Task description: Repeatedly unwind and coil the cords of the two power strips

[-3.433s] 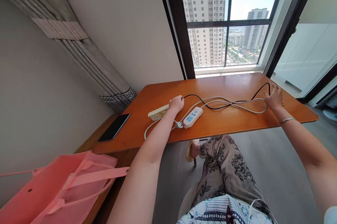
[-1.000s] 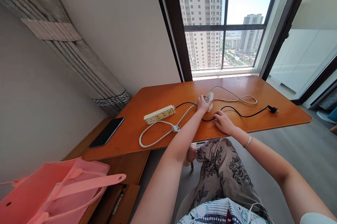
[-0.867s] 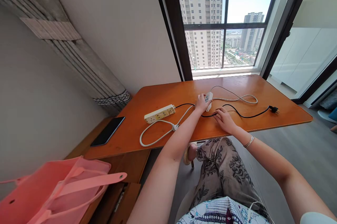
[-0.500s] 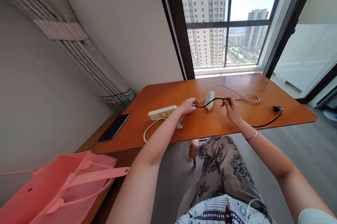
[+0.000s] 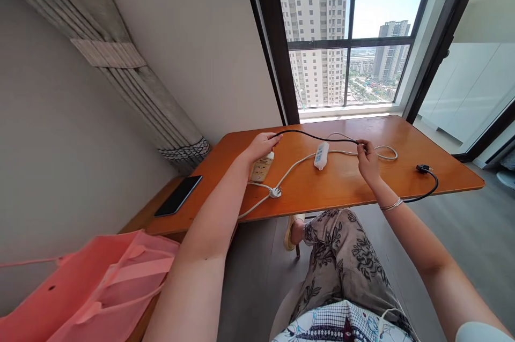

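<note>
A black power cord (image 5: 311, 134) stretches between my two hands above the wooden table (image 5: 306, 200). My left hand (image 5: 260, 147) is closed on its left part, over a cream power strip (image 5: 261, 168) that my arm partly covers. Farther right, my right hand (image 5: 366, 158) pinches the cord. Its black plug (image 5: 423, 169) lies near the table's right end, and a stretch of cord dips past the front edge. Between my hands sits a small white power strip (image 5: 321, 155) with a white cable (image 5: 295, 164). A white plug (image 5: 274, 192) rests near the front edge.
A black phone or tablet (image 5: 178, 195) lies on the table's left side. Lower left stands a pink bag (image 5: 100, 288). Behind the table are a window (image 5: 348, 42) and a tied curtain (image 5: 132, 82). My legs (image 5: 341, 261) are below the front edge.
My left hand has moved left and up, and my right hand slightly right, pulling a longer span of black cord between them. The cord now arches higher, clear of the small white strip.
</note>
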`<state>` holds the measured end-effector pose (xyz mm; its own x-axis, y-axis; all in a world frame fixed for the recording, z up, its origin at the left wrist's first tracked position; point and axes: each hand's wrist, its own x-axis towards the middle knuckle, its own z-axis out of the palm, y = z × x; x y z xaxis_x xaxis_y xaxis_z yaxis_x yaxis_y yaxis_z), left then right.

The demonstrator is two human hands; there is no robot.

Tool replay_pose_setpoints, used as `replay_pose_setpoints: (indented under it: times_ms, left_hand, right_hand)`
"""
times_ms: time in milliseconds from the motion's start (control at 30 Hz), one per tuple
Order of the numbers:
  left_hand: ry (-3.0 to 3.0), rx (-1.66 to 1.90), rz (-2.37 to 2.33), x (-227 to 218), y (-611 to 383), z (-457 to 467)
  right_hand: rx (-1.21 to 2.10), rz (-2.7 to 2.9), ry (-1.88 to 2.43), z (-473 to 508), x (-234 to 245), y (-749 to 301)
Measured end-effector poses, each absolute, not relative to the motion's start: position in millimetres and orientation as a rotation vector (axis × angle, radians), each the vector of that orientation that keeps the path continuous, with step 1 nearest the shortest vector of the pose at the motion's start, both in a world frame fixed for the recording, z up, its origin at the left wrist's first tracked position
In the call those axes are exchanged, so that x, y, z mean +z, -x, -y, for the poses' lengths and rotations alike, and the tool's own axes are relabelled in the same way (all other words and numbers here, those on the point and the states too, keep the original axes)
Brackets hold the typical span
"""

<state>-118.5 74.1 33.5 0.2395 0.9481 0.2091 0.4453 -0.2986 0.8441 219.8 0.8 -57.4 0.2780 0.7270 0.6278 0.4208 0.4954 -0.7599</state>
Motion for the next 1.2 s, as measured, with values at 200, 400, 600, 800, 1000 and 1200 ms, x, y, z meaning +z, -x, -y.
replay_pose_setpoints:
  times_ms: [200, 400, 600, 800, 1000, 1200]
  left_hand:
    - [-1.539, 1.129, -0.905, 91.4, 94.9, -26.4]
    - [-1.326, 1.096, -0.709, 85.5, 48.7, 7.6]
    - [-1.331, 1.233, -0.629, 55.9, 19.2, 13.0]
    - [-1.223, 1.421, -0.613, 41.5, 3.4, 3.3]
    - [-1.188, 1.455, -0.596, 38.9, -14.3, 10.6]
    - [-1.349, 1.282, -0.521, 32.4, -28.0, 25.4]
  right_hand:
    - [0.296, 1.447, 1.169, 6.0, -52.7, -211.9]
    - [0.207, 1.559, 1.173, 10.4, -51.4, -198.7]
    - [-0.012, 1.760, 1.220, 41.5, -39.4, -184.3]
    - [-0.307, 1.867, 1.219, 67.7, -21.3, -176.9]
    - [-0.470, 1.974, 1.178, 80.5, -10.0, -168.9]
    - [-0.441, 2.109, 1.075, 90.9, -1.4, -163.8]
